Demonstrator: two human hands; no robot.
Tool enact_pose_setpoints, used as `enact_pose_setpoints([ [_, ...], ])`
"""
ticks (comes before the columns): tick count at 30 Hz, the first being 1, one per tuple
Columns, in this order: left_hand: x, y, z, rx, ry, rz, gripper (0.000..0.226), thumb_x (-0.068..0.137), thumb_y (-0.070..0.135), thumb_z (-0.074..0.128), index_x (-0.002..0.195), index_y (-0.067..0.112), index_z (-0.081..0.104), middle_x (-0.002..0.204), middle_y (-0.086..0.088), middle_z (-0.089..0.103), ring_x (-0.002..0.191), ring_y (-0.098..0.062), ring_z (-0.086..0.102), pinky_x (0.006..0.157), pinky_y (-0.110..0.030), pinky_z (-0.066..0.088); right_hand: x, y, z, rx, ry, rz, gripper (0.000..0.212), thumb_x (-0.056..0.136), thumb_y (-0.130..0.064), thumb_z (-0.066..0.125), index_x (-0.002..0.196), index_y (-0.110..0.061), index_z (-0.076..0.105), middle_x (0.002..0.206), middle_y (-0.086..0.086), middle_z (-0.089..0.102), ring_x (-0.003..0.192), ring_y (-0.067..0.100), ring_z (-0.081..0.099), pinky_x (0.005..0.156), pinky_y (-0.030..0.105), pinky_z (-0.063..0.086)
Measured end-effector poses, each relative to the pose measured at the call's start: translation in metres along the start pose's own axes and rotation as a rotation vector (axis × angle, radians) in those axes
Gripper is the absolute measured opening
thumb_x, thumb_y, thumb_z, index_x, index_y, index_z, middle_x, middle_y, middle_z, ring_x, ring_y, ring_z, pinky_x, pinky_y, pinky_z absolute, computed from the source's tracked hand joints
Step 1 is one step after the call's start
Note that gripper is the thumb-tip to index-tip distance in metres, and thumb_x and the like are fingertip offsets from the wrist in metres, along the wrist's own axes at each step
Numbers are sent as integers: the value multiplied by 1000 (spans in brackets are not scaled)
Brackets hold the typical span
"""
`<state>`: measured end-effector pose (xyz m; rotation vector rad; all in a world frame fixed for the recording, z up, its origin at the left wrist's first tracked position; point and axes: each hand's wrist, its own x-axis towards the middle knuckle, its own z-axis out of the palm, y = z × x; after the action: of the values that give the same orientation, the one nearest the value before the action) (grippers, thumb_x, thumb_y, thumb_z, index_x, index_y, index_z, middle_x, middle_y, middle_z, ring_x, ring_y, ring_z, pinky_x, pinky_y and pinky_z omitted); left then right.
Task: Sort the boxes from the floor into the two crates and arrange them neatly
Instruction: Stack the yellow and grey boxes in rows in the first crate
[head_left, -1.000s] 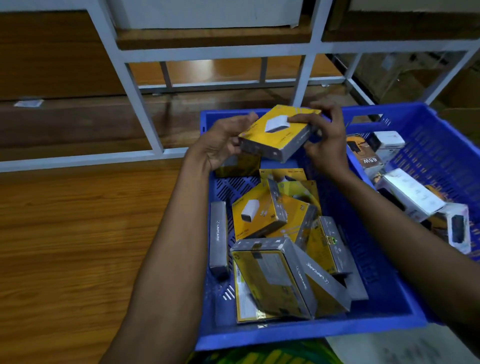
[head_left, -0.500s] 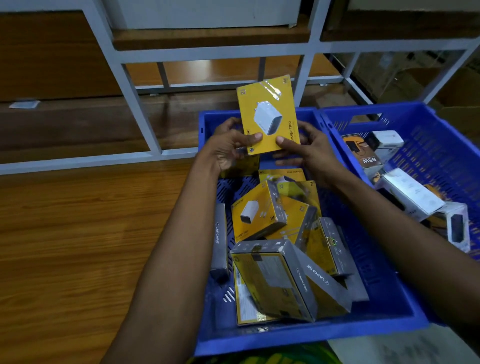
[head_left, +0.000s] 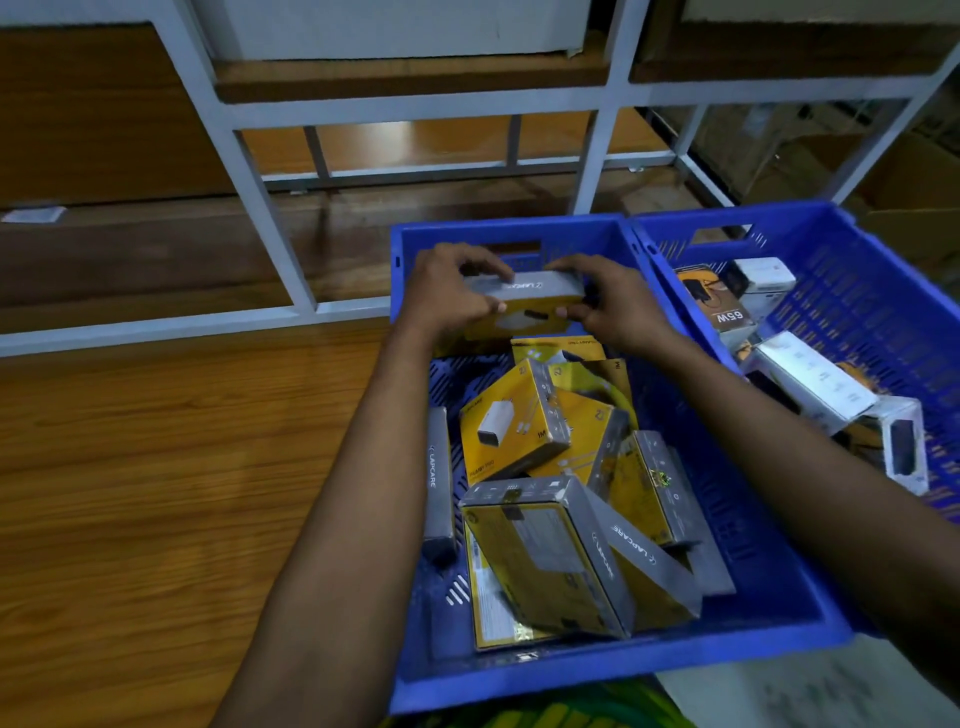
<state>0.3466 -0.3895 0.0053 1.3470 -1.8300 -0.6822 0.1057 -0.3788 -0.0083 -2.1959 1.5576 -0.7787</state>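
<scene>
In the head view, at the upper centre of the frame, the left hand and right hand each grip an end of one yellow-and-grey box. The fingers curl over its grey top and the thumbs press its yellow near face. The box stands on edge against the far wall of the left crate. The step looks like seating it there. It would go best kept upright, slid flush into the corner and released only once its base rests flat. The loose boxes tilted below at mid-frame need the same treatment. The right crate holds others at the right edge.
</scene>
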Motion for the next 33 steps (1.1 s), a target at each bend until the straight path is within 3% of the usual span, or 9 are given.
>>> enact_pose_setpoints([
  [4, 0, 2, -4, 214, -10, -40, 35, 59, 14, 87, 91, 29, 82, 97, 4, 74, 88, -12, 64, 79, -29, 56, 10, -8, 13, -53, -34, 29, 51, 82, -15, 82, 128, -19, 62, 125, 8, 64, 110, 26, 61, 87, 39, 52],
  [9, -6, 6, -1, 485, -20, -113, 24, 67, 15, 73, 87, 26, 79, 97, 1, 74, 95, -23, 69, 79, -37, 58, 26, -15, 41, -158, -121, 40, 55, 77, -18, 85, 126, -15, 60, 122, 8, 43, 112, 29, 51, 90, 36, 45],
  [12, -8, 7, 1, 610, -36, -147, 22, 75, 14, 74, 95, 24, 73, 107, -5, 70, 104, -29, 65, 81, -37, 52, 37, -18, 47, -156, -143, 34, 55, 75, -17, 85, 124, -14, 60, 125, 11, 42, 109, 31, 52, 84, 34, 45],
  [17, -4, 13, 18, 832, -119, -178, 58, 78, 21, 79, 130, 18, 54, 130, -13, 57, 128, -34, 49, 106, -51, 40, 45, -8, 49, -96, -137, 8, 59, 72, -16, 89, 125, -11, 63, 121, 8, 47, 110, 25, 52, 89, 33, 47],
  [21, 1, 5, 29, 801, -60, -188, 65, 76, 22, 82, 132, 17, 50, 127, -12, 62, 126, -34, 53, 109, -53, 36, 49, -3, 48, -32, -140, 94, 76, 69, -13, 92, 132, -10, 49, 132, 15, 43, 111, 24, 54, 92, 34, 50],
  [24, 4, 1, 33, 761, -19, -188, 60, 75, 18, 83, 128, 18, 53, 118, -11, 67, 119, -34, 58, 107, -53, 39, 50, 15, 48, -253, -419, 267, 93, 77, -22, 88, 148, -10, 29, 150, 20, 31, 131, 38, 47, 105, 44, 46],
  [26, 5, 1, 34, 744, 10, -187, 53, 75, 16, 83, 120, 20, 56, 112, -9, 69, 115, -33, 60, 106, -52, 39, 48, 22, 54, -480, -680, 344, 84, 92, -37, 74, 154, -8, 26, 155, 21, 35, 127, 40, 53, 102, 46, 48],
  [29, 4, 1, 35, 732, 62, -174, 43, 75, 15, 83, 110, 24, 59, 105, -7, 70, 109, -32, 63, 105, -49, 38, 47, 23, 63, -531, -808, 319, 42, 100, -37, 57, 133, -12, 52, 125, 17, 63, 86, 31, 62, 80, 44, 53],
  [33, 4, 3, 31, 730, 92, -179, 45, 70, 25, 89, 105, 25, 61, 105, -6, 71, 108, -31, 63, 105, -46, 37, 47, 20, 59, -627, -918, 273, 52, 102, -42, 52, 134, -2, 59, 123, 15, 66, 102, 36, 65, 85, 43, 50],
])
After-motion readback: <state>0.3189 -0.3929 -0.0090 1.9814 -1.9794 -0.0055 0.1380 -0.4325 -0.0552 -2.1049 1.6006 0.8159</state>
